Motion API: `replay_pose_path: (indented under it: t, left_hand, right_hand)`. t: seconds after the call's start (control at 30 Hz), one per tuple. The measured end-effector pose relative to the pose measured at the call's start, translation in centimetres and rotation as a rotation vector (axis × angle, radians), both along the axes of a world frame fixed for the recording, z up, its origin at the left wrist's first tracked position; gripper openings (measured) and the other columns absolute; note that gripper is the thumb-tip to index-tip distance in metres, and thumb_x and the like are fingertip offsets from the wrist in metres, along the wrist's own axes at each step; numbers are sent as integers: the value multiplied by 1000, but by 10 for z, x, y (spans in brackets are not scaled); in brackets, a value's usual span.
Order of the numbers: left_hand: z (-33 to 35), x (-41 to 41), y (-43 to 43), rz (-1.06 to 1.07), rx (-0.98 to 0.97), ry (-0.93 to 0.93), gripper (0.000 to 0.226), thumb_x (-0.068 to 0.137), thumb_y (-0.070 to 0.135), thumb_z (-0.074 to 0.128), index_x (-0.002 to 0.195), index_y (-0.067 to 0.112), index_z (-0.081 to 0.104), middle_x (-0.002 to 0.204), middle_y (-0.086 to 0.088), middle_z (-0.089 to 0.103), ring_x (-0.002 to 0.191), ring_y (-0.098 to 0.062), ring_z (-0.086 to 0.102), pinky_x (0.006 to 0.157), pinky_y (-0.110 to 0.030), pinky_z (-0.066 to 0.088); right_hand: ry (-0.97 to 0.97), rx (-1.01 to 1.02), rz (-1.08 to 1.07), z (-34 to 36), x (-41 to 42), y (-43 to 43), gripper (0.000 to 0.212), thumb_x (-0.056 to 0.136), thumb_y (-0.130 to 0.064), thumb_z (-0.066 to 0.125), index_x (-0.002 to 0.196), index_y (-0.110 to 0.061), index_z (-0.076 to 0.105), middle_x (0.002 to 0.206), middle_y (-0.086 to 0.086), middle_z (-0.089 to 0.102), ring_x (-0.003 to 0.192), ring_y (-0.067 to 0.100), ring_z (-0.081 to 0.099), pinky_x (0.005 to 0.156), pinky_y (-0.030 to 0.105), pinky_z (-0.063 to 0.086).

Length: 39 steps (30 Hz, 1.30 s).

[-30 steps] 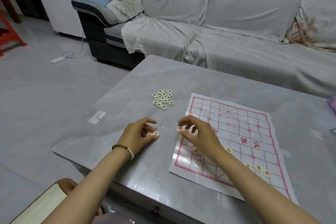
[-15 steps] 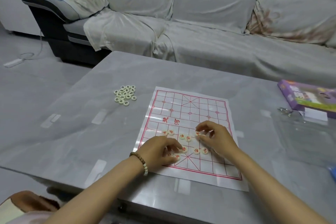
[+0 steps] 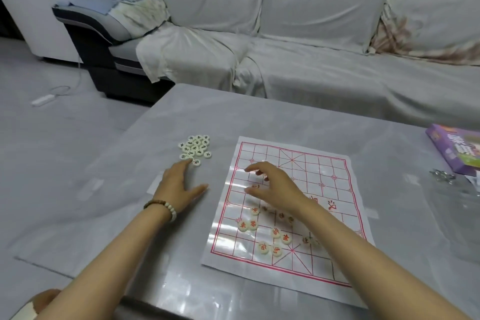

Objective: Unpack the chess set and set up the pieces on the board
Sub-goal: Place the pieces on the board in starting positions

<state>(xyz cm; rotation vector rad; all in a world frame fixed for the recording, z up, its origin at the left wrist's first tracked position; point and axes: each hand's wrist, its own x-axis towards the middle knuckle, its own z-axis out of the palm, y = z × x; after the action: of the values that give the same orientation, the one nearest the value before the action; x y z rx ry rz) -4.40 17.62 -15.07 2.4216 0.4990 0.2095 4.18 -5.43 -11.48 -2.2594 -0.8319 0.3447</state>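
A white paper chess board (image 3: 319, 205) with a red grid lies on the grey table. Several cream discs with red characters (image 3: 275, 232) are scattered on its near half. A heap of cream discs with dark characters (image 3: 195, 147) sits on the table left of the board. My left hand (image 3: 179, 187) lies flat on the table with straight fingers, its fingertips at the near edge of that heap. My right hand (image 3: 275, 187) hovers over the board's left middle with loosely curved fingers; I see nothing held in it.
A purple game box (image 3: 457, 150) lies at the table's right edge, with a clear plastic bag (image 3: 457, 205) and a small metal item (image 3: 441, 179) beside it. A covered grey sofa (image 3: 311, 47) stands behind the table. A power strip (image 3: 42, 99) lies on the floor at left.
My left hand left the red pieces on the board and reached out left to the dark-character heap. My right hand moved up the board, away from the red pieces.
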Motion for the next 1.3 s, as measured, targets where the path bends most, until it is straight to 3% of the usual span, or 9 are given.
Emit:
replay_pose_path:
  t: [0.17,0.27,0.37,0.5,0.6,0.83,0.97,1.1,1.3]
  left_hand:
    - [-8,23,36,-37,25,-26,82,71,43,75,139,16,37,142,-5,40,132,-23,32,107,-30,26]
    - [-12,33,48,-77,33,-119,83,62,54,76,130,16,46,129,-2,49,121,-19,40,100,-26,31]
    - [-19,37,55,-81,8,-220,74,56,67,60,115,23,56,111,8,51,106,-8,43,92,-21,34]
    - [-22,37,59,-73,-102,-342,35,68,32,80,95,30,59,99,9,59,95,0,53,83,-9,39]
    - [-23,36,60,-110,-109,-342,27,68,33,76,89,36,60,94,14,61,94,0,54,78,-7,38]
    - [-25,40,61,-88,-217,-330,23,73,18,77,91,26,66,92,14,67,90,-1,60,81,-14,45]
    - [-23,42,58,-57,-201,-315,17,73,20,77,86,25,66,87,15,67,82,2,59,72,-7,41]
    - [-14,42,44,-56,-196,-317,16,73,22,78,83,26,65,83,15,67,73,1,56,65,-6,39]
    - [24,81,-41,-212,-362,-389,21,73,18,77,90,21,65,90,11,68,82,-1,62,72,-14,50]
  right_hand:
    - [-36,-49,73,-6,26,73,52,87,-26,65,135,-24,44,142,-6,42,129,13,41,101,22,31]
    - [-37,-37,77,-13,40,102,55,86,-26,67,135,-22,44,142,-4,43,129,14,41,101,22,31]
    - [-64,-29,105,-22,46,118,53,82,-25,71,130,-20,49,133,-1,50,120,15,47,98,21,33]
    - [-114,23,152,-36,48,126,37,79,-21,72,114,-18,60,112,2,57,102,16,51,88,24,38]
    - [-111,72,145,-40,46,129,28,79,-20,72,106,-18,64,106,0,60,95,12,52,82,20,38]
    - [-60,170,61,-39,39,132,16,78,-18,73,92,-22,65,96,-8,67,88,13,59,74,19,42]
    - [-86,177,43,-39,34,122,14,78,-21,72,90,-23,64,91,-9,66,82,9,55,67,16,35]
    - [-98,218,-20,-31,39,83,12,81,-25,71,90,-29,64,92,-14,65,84,3,56,69,18,41]
    - [-95,255,-258,-18,63,-17,16,81,-19,72,89,-31,63,92,-18,65,83,1,56,68,16,41]
